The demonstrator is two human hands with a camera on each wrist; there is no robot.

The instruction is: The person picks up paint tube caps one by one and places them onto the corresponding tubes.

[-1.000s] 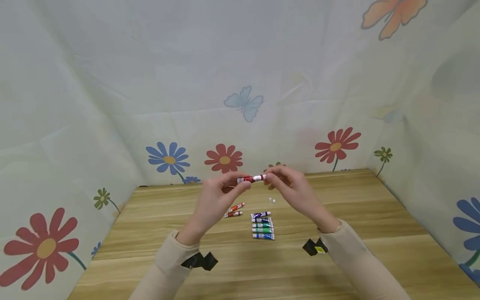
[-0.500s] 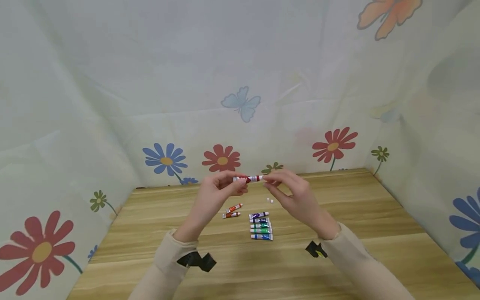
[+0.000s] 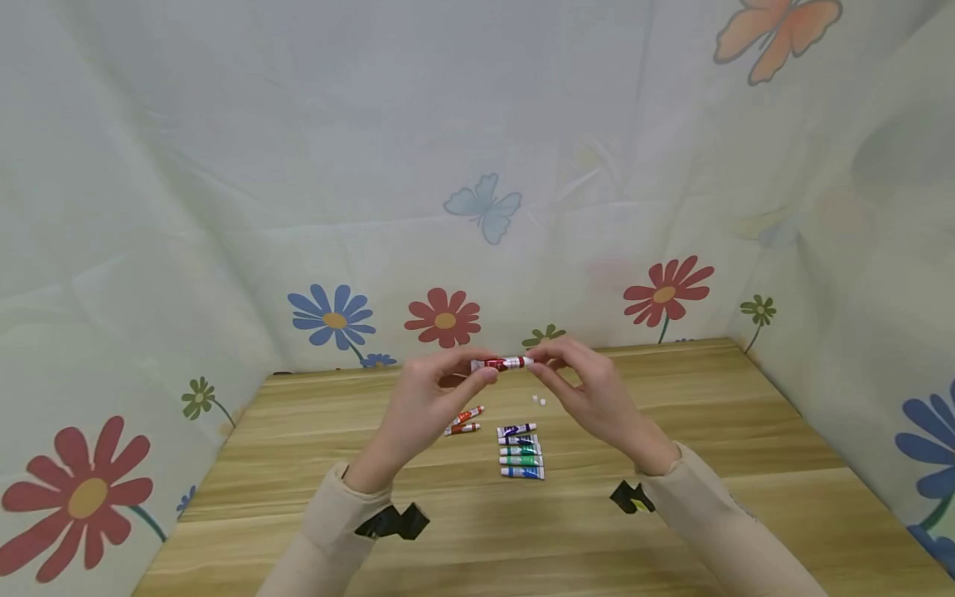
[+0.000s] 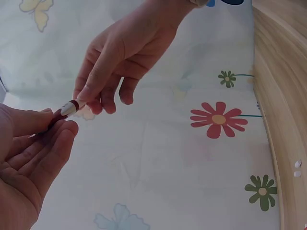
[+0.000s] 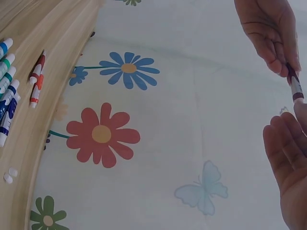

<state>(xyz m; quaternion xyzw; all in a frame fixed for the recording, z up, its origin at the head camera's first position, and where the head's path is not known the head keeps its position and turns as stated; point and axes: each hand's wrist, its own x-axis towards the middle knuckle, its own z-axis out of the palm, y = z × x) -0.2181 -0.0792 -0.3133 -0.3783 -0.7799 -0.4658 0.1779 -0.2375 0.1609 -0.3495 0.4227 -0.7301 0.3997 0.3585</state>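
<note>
A small red-and-white paint tube is held level above the far part of the table. My left hand pinches its flat tail end between thumb and fingers. At the other end, my right hand has thumb and forefinger on the white cap, which the fingertips mostly hide. In the left wrist view the tube spans the gap between both hands. The right wrist view shows the tube at its right edge, with the right hand below it.
Two orange-red paint tubes lie on the wooden table, left of centre. Several blue, green and purple tubes lie in a stacked row nearer me. Two small white caps sit beyond them. A flowered cloth hangs behind the table.
Both hands stay on the red tube with only small shifts. The right fingers have changed their pose slightly at the cap end. The things on the table have not moved.
</note>
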